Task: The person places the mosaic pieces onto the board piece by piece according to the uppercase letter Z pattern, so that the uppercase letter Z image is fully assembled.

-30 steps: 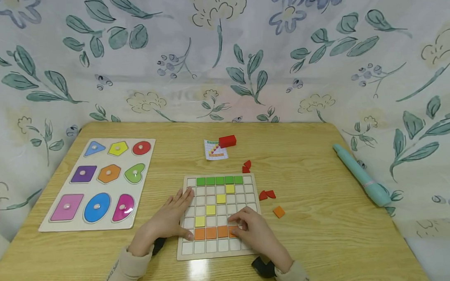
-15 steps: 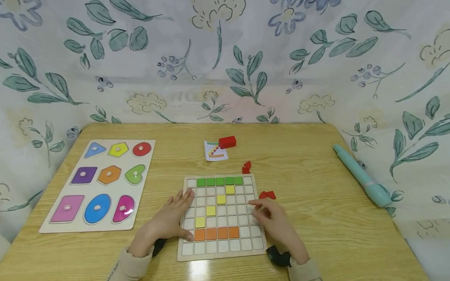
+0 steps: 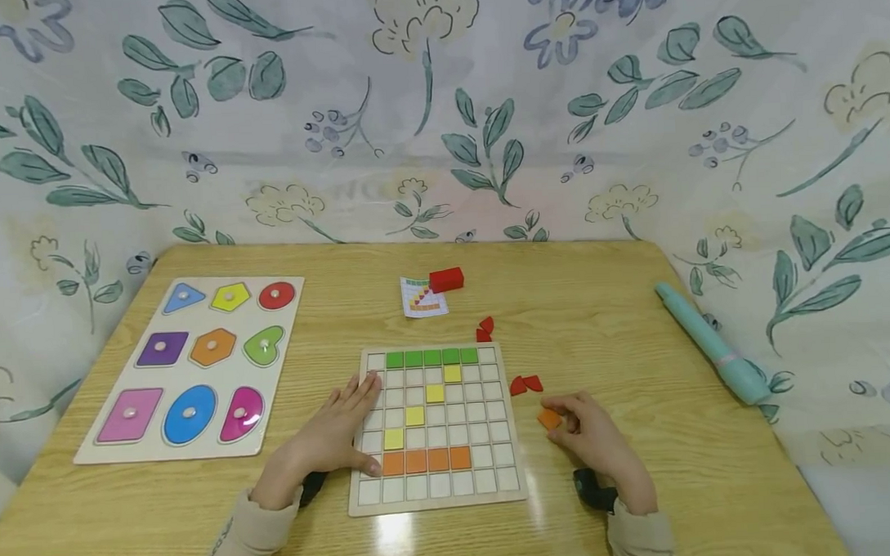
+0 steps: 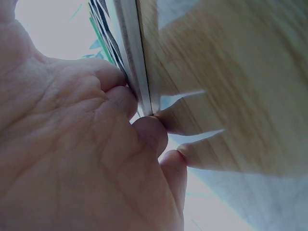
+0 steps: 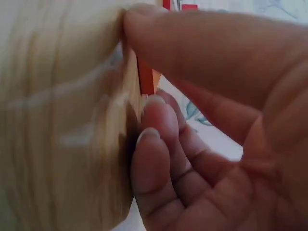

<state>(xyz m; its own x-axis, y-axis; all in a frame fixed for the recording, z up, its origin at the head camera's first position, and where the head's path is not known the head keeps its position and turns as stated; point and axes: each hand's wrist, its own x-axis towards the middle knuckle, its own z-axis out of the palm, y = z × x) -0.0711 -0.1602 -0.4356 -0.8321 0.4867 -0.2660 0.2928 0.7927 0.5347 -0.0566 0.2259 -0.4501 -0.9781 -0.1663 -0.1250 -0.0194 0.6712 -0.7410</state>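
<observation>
A wooden grid board [image 3: 438,505] lies in the middle of the head view, with green, yellow and orange square tiles in some of its cells. My left hand [image 3: 329,433] rests on the board's left edge, fingers spread and fairly straight. In the left wrist view, the fingertips of that hand [image 4: 149,132] meet the side of the board [image 4: 132,53]. Right of the board, my right hand [image 3: 590,436] has thumb and index finger at opposite edges of a loose orange square tile [image 3: 549,419]. The right wrist view shows this orange tile [image 5: 146,77] between thumb and fingers, low over the table.
Red quarter-round pieces [image 3: 526,385] lie by the board's right edge, others [image 3: 484,330] behind it. Further back, a red block [image 3: 447,279] sits on a pattern card [image 3: 424,305]. A knobbed shape puzzle [image 3: 198,368] is at left, a teal wand-like object [image 3: 712,342] at right.
My right hand has moved from the orange row, off the board to the right, and closed in on the loose orange tile. The left hand has stayed on the board's edge.
</observation>
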